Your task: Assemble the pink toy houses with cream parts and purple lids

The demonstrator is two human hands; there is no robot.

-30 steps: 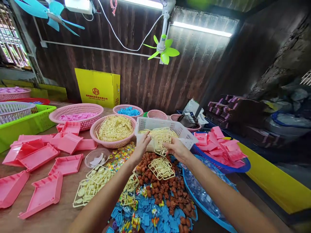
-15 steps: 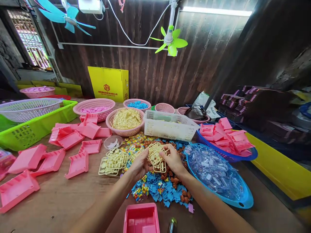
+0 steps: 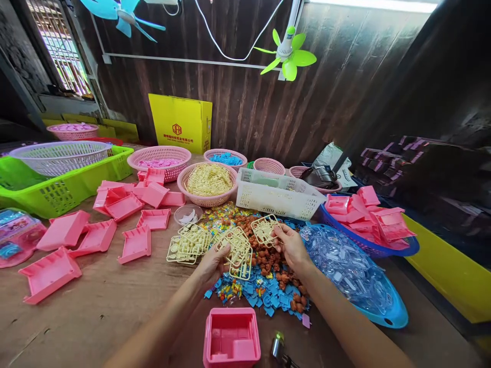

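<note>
Left hand pinches overlapping cream, flat, openwork plastic part frames, thumb on top; right hand is closed, thumb to fingers, on the edge of a single cream, rectangular plastic part frame. Both loads sit between the hands: left's lie to the right of its fingertips, right's juts left and away from its own, slightly farther out. Long axes unclear, frames tilted; can't tell if the two loads touch. Under-side fingers of left hand hidden, frame count there uncertain. Nearest the body, a pink, open, box-shaped plastic tub is cut off at the bottom edge; a small dark-and-metallic object beside it is hard to make out. Beyond, blue flat plastic pieces and brown plastic figures lie below the hands, partly covered. Loose cream frame stack is nearer left hand. Farther, a white perforated plastic basket hides most of its contents.
</note>
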